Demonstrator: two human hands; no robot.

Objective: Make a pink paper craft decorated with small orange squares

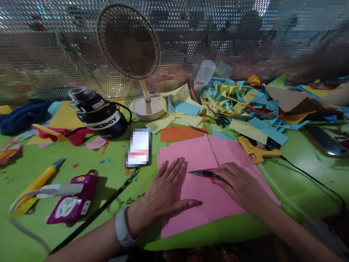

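Note:
Several sheets of pink paper [188, 218] lie in a loose stack on the green table in front of me. My left hand [170, 189] rests flat on them with its fingers stretched out, a pale band around its wrist. My right hand [236, 180] is closed around a pair of scissors [203, 174] with dark blades and red on the handle. The blades lie along a straight edge in the pink paper, tips pointing left towards my left fingers. The grip part is mostly hidden under my right hand.
Behind the paper stand a fan [148, 109], a black bottle [106, 116] and a heap of paper scraps [234, 94]. A yellow glue gun [256, 151] with its cord lies to the right. A phone [139, 147], a purple power bank [73, 200] and a yellow cutter [38, 183] lie left.

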